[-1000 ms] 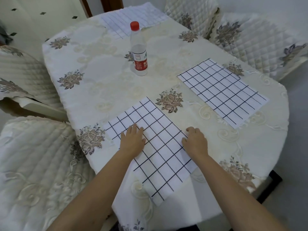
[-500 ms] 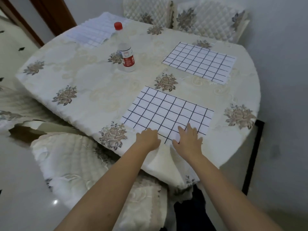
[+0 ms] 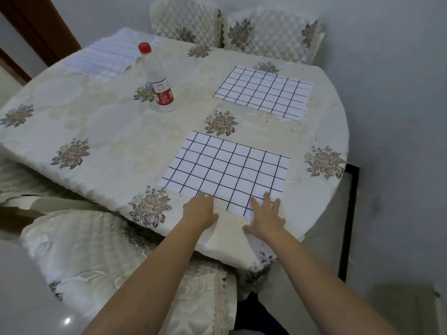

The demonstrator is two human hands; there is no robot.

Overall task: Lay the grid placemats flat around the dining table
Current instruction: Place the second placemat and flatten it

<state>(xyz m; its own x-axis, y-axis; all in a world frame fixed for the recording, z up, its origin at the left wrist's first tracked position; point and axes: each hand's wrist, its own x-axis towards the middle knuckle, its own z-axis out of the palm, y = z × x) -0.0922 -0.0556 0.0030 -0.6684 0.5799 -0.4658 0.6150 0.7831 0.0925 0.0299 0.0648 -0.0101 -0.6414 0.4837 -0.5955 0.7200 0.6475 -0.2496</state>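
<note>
This is a home dining room. A rounded dining table point(image 3: 338, 131) fills the middle of it, draped in a cream tablecloth point(image 3: 101, 141) embroidered with roses. At the table's far side, quilted chairs point(image 3: 186, 20) in matching covers stand against a plain white wall point(image 3: 387, 68), and another chair point(image 3: 96, 250) is tucked in at its near left. On the table lie grid placemats point(image 3: 227, 170) at the seats, with a water bottle point(image 3: 158, 81) toward the middle. Past its far left end runs a dark wooden door frame point(image 3: 41, 27) — below the table, a glossy pale floor point(image 3: 29, 298).
</note>
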